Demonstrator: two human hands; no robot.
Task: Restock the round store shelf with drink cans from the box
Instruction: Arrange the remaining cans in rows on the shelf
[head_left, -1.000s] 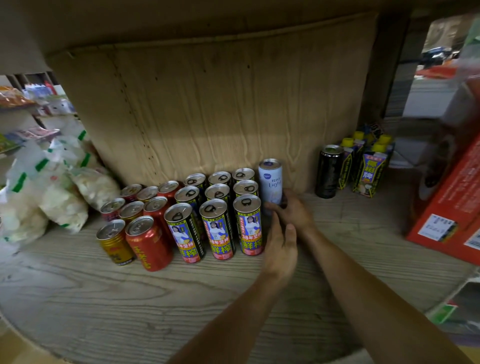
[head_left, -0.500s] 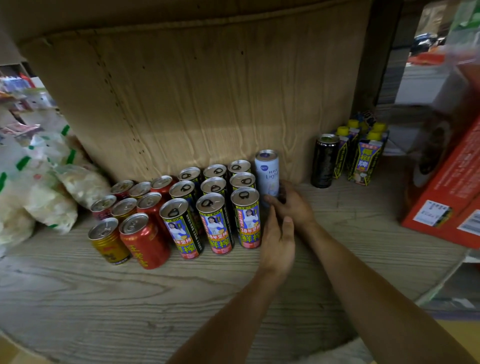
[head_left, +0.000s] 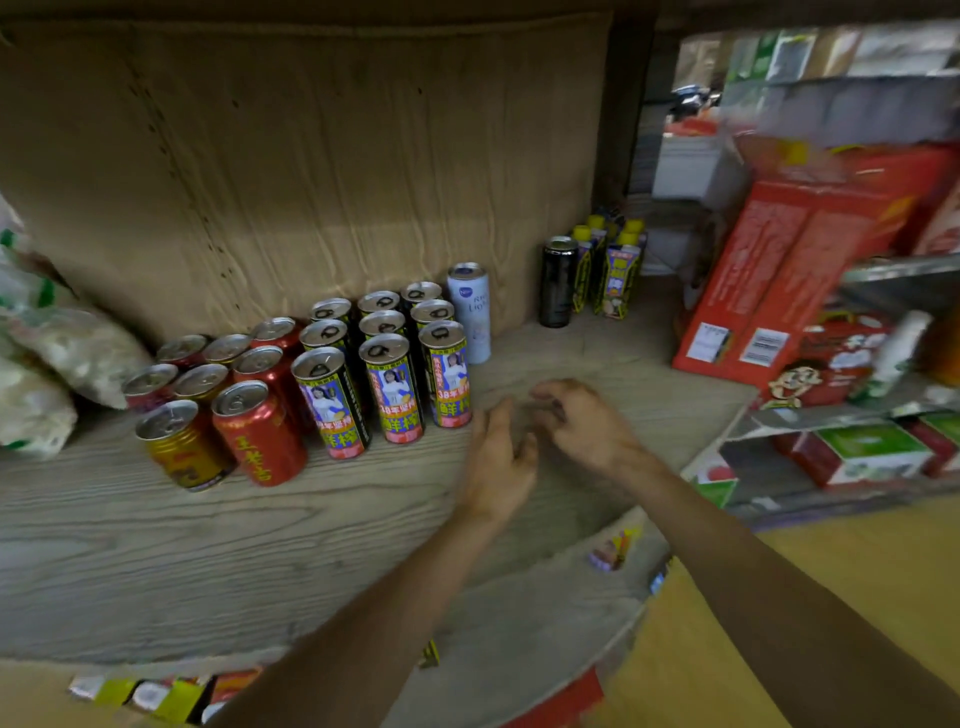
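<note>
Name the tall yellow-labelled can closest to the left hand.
The rightmost front-row can, right beside the left hand; its row-mates stand farther away.

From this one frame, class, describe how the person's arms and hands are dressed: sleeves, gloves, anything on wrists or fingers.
The left forearm and right forearm show no sleeve up to the frame's edge. Neither the left hand nor the right hand wears a glove, and no watch or bracelet shows at either wrist. The fingers are too blurred to rule out a ring.
</note>
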